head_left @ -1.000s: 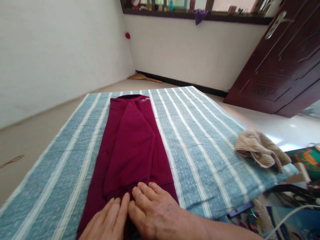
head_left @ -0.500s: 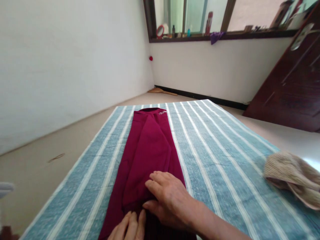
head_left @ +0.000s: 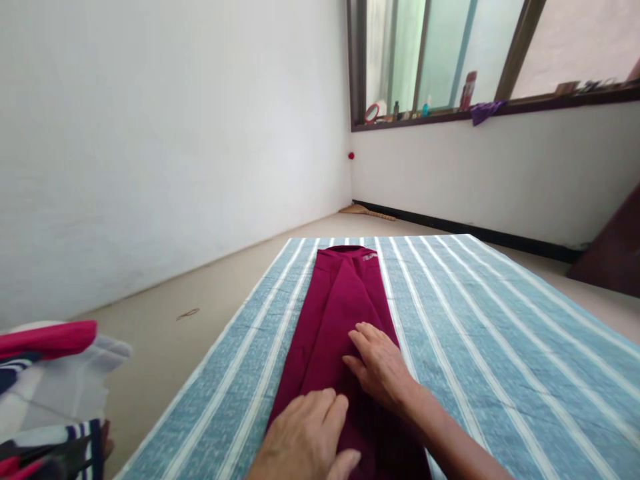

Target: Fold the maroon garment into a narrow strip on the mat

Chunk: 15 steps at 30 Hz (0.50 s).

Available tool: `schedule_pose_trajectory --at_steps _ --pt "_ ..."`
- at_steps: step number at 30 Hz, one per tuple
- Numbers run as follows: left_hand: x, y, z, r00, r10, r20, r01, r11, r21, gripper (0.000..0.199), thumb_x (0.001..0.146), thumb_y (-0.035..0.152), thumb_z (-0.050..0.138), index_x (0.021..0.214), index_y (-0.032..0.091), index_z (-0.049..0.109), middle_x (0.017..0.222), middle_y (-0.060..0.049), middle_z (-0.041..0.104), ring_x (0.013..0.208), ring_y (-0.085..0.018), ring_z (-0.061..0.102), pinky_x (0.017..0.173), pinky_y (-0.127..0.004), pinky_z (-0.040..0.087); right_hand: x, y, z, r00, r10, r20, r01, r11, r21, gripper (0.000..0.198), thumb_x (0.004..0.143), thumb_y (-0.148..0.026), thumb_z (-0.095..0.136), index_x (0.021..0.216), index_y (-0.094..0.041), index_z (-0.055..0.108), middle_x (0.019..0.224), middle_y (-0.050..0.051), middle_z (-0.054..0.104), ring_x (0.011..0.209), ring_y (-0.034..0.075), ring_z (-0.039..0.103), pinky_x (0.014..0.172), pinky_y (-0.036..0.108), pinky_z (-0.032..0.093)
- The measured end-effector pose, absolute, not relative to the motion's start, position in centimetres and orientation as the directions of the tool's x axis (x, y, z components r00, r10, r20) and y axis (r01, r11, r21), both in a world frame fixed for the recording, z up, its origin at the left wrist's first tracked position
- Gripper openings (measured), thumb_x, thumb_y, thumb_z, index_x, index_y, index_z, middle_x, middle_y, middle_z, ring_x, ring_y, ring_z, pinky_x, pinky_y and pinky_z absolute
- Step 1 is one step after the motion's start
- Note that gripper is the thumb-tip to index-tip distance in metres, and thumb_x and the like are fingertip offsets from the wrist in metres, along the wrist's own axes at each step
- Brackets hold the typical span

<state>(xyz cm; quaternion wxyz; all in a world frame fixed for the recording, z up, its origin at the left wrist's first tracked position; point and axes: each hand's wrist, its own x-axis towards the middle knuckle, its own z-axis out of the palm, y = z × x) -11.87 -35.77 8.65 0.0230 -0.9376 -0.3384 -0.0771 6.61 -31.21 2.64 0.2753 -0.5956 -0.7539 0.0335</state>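
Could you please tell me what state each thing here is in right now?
maroon garment: folded into a long narrow strip, flat on the cloth.
striped cloth: spread flat.
left hand: open, palm down on the garment.
right hand: open, fingers flat on the garment.
clothes pile: heaped at left.

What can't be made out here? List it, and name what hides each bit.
Head view only:
- Near end of the maroon garment: covered by the left hand and right hand, then cut off by the bottom edge.
- Striped blue sheet: its right side runs off the frame.
- Pile of clothes: cut by the left edge, blurred.
- Items on the windowsill: too small to identify.
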Motion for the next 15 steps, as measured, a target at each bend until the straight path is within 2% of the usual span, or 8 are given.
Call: schedule_pose_trajectory --at_steps 3,7,11,15 --pt "-9.0 -34.0 8.7 0.738 0.675 0.014 0.675 -0.738 0.026 0.049 0.078 0.029 0.059 0.124 0.013 0.052 0.128 -0.015 0.055 0.117 -0.029 0.051 0.097 -0.042 0.044 6.7 -29.3 2.1 -0.108 0.920 0.376 0.889 0.258 -0.377 0.028 0.083 -0.024 0.056 0.110 -0.014 0.057 0.122 0.015 0.055 0.119 0.028 0.046 0.096 0.043 0.042" --pt "-8.3 -32.2 6.3 0.724 0.687 -0.055 0.689 -0.725 0.019 0.074 0.076 0.045 0.062 0.136 0.009 0.039 0.143 -0.020 0.032 0.131 -0.032 0.031 0.104 -0.047 0.035 7.1 -26.8 1.3 -0.099 0.936 0.339 0.898 0.231 -0.375 0.043 0.087 -0.026 0.049 0.126 -0.009 0.049 0.134 0.018 0.045 0.128 0.029 0.037 0.101 0.044 0.036" --pt "-9.9 -31.5 2.7 0.757 0.653 -0.001 0.653 -0.757 0.001 0.076 0.079 0.059 0.053 0.138 0.013 0.037 0.143 -0.018 0.035 0.132 -0.031 0.032 0.104 -0.047 0.035 7.8 -25.5 0.2 -0.118 0.963 0.242 0.905 0.204 -0.374 0.057 0.091 -0.039 0.043 0.136 -0.005 0.038 0.143 0.020 0.032 0.134 0.032 0.025 0.106 0.047 0.027" --pt "-11.4 -30.8 -0.4 0.797 0.591 0.124 0.603 -0.791 -0.109 0.061 0.088 0.053 0.043 0.139 0.021 0.036 0.141 -0.011 0.041 0.128 -0.026 0.039 0.101 -0.038 0.037 8.1 -25.1 -1.1 -0.089 0.988 0.123 0.913 0.130 -0.387 0.065 0.091 -0.051 0.036 0.139 -0.007 0.035 0.145 0.018 0.027 0.135 0.030 0.022 0.109 0.045 0.022"
